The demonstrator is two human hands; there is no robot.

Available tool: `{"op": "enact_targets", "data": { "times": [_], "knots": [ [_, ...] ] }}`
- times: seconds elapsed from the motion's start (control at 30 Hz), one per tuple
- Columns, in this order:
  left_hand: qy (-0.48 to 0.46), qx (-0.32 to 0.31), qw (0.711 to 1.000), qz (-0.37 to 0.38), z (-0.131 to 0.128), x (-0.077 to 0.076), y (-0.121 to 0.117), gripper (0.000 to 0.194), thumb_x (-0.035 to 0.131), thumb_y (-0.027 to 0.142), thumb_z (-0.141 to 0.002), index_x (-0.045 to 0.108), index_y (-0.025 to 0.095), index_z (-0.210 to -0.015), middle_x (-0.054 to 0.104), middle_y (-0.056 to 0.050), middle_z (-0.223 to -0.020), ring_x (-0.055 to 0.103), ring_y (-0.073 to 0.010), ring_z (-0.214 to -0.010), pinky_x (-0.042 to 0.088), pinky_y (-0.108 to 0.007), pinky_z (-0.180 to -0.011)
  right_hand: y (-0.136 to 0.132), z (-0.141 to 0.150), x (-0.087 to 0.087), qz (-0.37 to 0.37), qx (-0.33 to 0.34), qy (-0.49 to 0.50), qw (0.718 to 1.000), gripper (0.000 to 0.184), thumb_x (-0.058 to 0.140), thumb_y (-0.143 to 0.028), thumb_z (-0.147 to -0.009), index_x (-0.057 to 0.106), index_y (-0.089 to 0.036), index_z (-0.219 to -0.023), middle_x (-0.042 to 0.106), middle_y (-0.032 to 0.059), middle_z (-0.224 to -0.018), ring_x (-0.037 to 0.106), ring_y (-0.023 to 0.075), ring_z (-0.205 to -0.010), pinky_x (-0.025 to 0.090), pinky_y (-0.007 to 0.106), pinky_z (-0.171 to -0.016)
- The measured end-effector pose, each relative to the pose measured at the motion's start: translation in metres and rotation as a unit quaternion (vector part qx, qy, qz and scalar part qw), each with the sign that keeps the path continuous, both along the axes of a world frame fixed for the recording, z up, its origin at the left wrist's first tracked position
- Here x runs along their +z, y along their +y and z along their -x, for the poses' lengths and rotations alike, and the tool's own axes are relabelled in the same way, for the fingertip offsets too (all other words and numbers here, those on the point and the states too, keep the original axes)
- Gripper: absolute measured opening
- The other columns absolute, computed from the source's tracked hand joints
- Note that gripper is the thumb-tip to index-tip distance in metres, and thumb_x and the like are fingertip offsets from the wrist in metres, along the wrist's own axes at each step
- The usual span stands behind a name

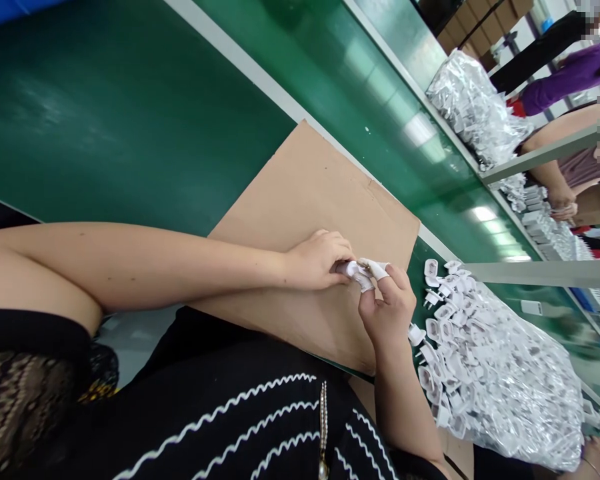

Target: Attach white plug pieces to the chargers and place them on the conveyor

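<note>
Over a sheet of cardboard (300, 200), my two hands meet at a small white plastic piece (351, 268). The fingers of my left hand (321, 259) are closed around its near end, hiding much of it. My right hand (390, 297) pinches the other end between thumb and forefinger, both wrapped in white coverings. A tiny darker, metallic-looking bit shows at those fingertips, too small to name. To the right of my right hand lie loose white plug adapters (433, 327), some with pins, spilling from a clear plastic bag (525, 373).
The green worktop (130, 133) is crossed by a pale strip (240, 57). Beyond it runs a green conveyor-like surface (340, 73) with one white piece (531, 307). Grey posts (540, 273) rise at right. Across, co-workers sit by another filled bag (473, 100); another person's hand (597, 457) shows lower right.
</note>
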State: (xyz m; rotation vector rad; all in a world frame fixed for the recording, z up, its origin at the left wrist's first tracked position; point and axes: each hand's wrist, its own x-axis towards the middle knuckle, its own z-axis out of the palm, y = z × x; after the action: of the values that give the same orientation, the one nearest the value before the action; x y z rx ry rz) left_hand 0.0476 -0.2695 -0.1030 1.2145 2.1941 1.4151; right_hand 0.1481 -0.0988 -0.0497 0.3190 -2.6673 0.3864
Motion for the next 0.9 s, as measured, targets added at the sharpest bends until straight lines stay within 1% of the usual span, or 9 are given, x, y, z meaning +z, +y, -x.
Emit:
{"op": "enact_targets", "data": {
  "times": [0.17,0.33,0.43,0.5,0.57,0.63,0.7,0.8,0.9],
  "knots": [
    [0.001,0.003,1.000,-0.001,0.000,0.001,0.001,0.017,0.078,0.033,-0.087,0.075,0.020,-0.097,0.075,-0.005,-0.102,0.064,-0.0250,-0.106,0.041,-0.041,-0.097,0.001,-0.001,-0.002,-0.014,-0.019,0.002,1.000,0.035,0.053,-0.004,-0.084,0.075,-0.021,-0.105,0.067,0.0058,-0.083,0.063,0.0224,-0.080,0.052,0.035,-0.073],
    [0.004,0.016,1.000,-0.004,-0.002,0.000,0.003,0.019,0.081,0.033,-0.084,0.076,0.019,-0.094,0.076,-0.006,-0.103,0.066,-0.0248,-0.104,0.042,-0.040,-0.097,0.003,-0.003,-0.016,0.045,-0.017,0.018,0.999,0.041,0.057,-0.011,-0.089,0.072,-0.026,-0.124,0.071,0.0039,-0.092,0.069,0.0226,-0.089,0.054,0.046,-0.104],
    [0.010,0.024,1.000,-0.012,-0.004,0.001,0.003,0.021,0.083,0.033,-0.082,0.077,0.020,-0.098,0.076,-0.006,-0.103,0.067,-0.0249,-0.103,0.044,-0.040,-0.096,0.009,-0.006,-0.017,0.168,-0.034,-0.022,0.985,0.067,0.062,-0.020,-0.093,0.043,-0.027,-0.157,0.074,0.0077,-0.114,0.071,0.0237,-0.101,0.053,0.049,-0.107],
    [0.005,0.023,0.999,-0.021,-0.004,0.001,0.003,0.025,0.083,0.034,-0.082,0.077,0.021,-0.102,0.077,-0.006,-0.103,0.067,-0.0243,-0.102,0.045,-0.039,-0.096,0.017,-0.013,-0.011,0.245,-0.050,-0.020,0.968,0.080,0.065,-0.027,-0.095,0.026,-0.028,-0.164,0.064,0.0134,-0.140,0.068,0.0255,-0.116,0.053,0.050,-0.107],
    [-0.010,0.019,0.999,-0.028,-0.003,0.001,0.003,0.027,0.082,0.035,-0.082,0.077,0.021,-0.105,0.077,-0.006,-0.102,0.068,-0.0236,-0.099,0.047,-0.039,-0.095,0.028,-0.025,-0.002,0.263,-0.074,0.019,0.962,0.074,0.068,-0.030,-0.095,0.035,-0.030,-0.161,0.055,0.0131,-0.153,0.063,0.0273,-0.127,0.050,0.052,-0.112],
    [-0.024,0.018,0.999,-0.029,-0.001,0.001,0.003,0.029,0.082,0.036,-0.082,0.077,0.020,-0.106,0.077,-0.006,-0.100,0.068,-0.0234,-0.096,0.048,-0.039,-0.095,0.037,-0.037,0.006,0.240,-0.101,0.031,0.965,0.053,0.069,-0.030,-0.095,0.058,-0.030,-0.146,0.063,0.0098,-0.144,0.063,0.0278,-0.128,0.048,0.053,-0.114],
    [-0.029,0.024,0.999,-0.025,0.000,0.002,0.005,0.029,0.082,0.037,-0.081,0.077,0.019,-0.104,0.077,-0.006,-0.098,0.067,-0.0239,-0.096,0.049,-0.040,-0.095,0.040,-0.045,0.010,0.220,-0.109,0.000,0.969,0.035,0.069,-0.029,-0.094,0.070,-0.029,-0.130,0.073,0.0082,-0.128,0.066,0.0276,-0.122,0.049,0.052,-0.112],
    [-0.074,0.008,0.996,-0.040,-0.003,0.007,0.007,0.029,0.082,0.036,-0.080,0.074,0.017,-0.100,0.074,-0.007,-0.098,0.066,-0.0233,-0.095,0.050,-0.040,-0.092,0.033,-0.043,0.006,0.284,-0.084,-0.055,0.954,0.043,0.069,-0.029,-0.094,0.065,-0.027,-0.137,0.072,0.0098,-0.131,0.068,0.0264,-0.119,0.052,0.051,-0.110],
    [-0.218,-0.050,0.971,-0.089,-0.010,0.020,0.005,0.033,0.080,0.037,-0.081,0.068,0.015,-0.104,0.071,-0.008,-0.102,0.067,-0.0214,-0.096,0.053,-0.038,-0.090,0.021,-0.035,0.000,0.419,-0.038,-0.083,0.903,0.054,0.070,-0.031,-0.094,0.053,-0.028,-0.146,0.070,0.0111,-0.133,0.071,0.0241,-0.116,0.057,0.048,-0.105]
  ]
}}
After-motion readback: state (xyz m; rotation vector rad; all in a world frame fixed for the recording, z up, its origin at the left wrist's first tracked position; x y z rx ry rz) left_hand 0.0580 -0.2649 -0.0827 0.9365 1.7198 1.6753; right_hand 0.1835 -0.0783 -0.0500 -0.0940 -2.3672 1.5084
